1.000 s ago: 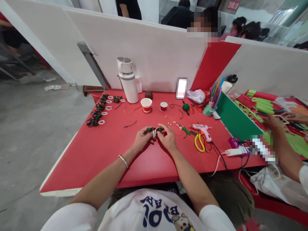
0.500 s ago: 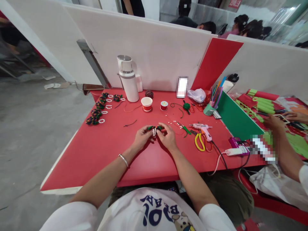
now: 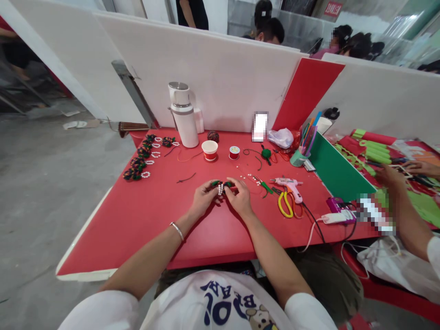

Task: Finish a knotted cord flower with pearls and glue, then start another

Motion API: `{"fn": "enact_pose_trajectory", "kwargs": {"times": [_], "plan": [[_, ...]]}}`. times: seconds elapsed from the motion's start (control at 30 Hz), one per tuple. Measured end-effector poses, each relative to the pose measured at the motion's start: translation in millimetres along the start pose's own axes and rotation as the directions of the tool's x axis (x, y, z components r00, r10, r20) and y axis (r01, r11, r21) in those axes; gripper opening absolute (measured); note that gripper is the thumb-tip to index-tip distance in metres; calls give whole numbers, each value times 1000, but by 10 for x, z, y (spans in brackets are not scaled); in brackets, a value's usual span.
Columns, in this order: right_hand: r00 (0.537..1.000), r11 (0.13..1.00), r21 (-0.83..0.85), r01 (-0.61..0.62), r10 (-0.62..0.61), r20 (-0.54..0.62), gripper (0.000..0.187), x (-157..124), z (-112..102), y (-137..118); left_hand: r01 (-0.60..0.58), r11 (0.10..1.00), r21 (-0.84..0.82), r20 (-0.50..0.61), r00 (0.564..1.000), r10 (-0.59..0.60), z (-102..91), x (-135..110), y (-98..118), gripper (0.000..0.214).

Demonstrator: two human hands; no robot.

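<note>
While both hands meet just above the middle of the red surface (image 3: 137,229), the left hand (image 3: 202,199) and the right hand (image 3: 239,198) each curl their fingers in and pinch one small beaded ornament (image 3: 222,187) between them, a knot of green and dark cord with a cluster of white beads. It sits at the fingertips, close over the surface. A silver bangle (image 3: 177,230) circles the left wrist. Blue print on the white shirt (image 3: 227,307) is seen upside down; its upper line looks like "BEAR", and the larger line below cannot be made out. Behind the hands stand a red-and-white paper cup (image 3: 209,150) and a spool of red thread (image 3: 234,152) whose top label is too small to read, with a white flask (image 3: 182,114) at the back by the divider. A row of finished ornaments (image 3: 140,156) lies at the far left corner. To the right lie loose white beads (image 3: 249,176), a pink glue gun (image 3: 290,184) and yellow-handled scissors (image 3: 284,204). A red sign (image 3: 332,8) at the top carries white characters that are too blurred to read. A co-worker's hand (image 3: 392,176) works at green paper on the right.
</note>
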State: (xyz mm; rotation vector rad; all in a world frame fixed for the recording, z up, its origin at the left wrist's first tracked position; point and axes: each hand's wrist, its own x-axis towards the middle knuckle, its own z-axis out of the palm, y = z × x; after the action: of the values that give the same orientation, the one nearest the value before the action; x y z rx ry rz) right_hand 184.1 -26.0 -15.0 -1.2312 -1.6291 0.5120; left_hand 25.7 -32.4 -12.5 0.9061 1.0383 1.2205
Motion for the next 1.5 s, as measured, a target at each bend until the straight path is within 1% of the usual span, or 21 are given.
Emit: {"fn": "enact_pose_trajectory", "kwargs": {"times": [0.23,0.43,0.93,1.07,1.5], "plan": [[1000,1000,19,-16,16,13,30,2,-4,0,-3,1000,9,-5,1000,3,3,2,3,65],[1000,1000,24,-18,18,11,31,-1,-6,-5,-7,1000,7,13,1000,7,7,-6,18,62],[1000,1000,19,9,-9,5,30,0,2,14,-11,1000,-4,15,1000,11,5,-3,13,62],[1000,1000,22,4,-4,4,31,1,3,14,-7,1000,5,-2,1000,7,16,-8,27,62],[1000,1000,18,2,-2,2,30,-4,2,15,0,1000,-3,3,1000,0,21,-13,29,63]]}}
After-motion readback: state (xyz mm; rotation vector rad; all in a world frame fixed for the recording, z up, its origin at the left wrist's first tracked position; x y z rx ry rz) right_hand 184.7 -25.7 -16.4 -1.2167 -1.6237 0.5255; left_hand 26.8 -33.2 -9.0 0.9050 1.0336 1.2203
